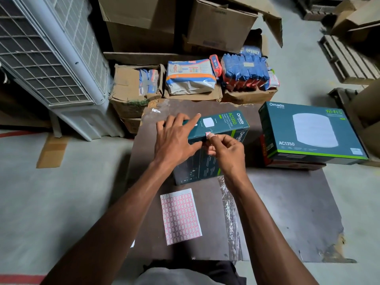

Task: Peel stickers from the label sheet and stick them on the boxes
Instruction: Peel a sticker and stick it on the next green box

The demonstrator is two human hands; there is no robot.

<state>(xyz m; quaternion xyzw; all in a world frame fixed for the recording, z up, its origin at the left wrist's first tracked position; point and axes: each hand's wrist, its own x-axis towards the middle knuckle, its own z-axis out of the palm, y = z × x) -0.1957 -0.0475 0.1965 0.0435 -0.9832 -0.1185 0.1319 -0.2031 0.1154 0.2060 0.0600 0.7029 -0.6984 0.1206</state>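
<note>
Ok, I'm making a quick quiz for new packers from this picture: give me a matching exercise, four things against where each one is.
Things:
1. label sheet
2. sticker
3. left hand
4. second Omada box

Places:
A. stacked on a red box at the right
B. flat on the brown mat, nearest the person
C. on the top edge of the upright Omada box, under the right hand thumb
D. spread over the upright box's left end

Pairs: 1-B, 2-C, 3-D, 4-A

Bare forearms, no sleeves showing; grey top [174,276] and dark trousers [205,266] below.
</note>
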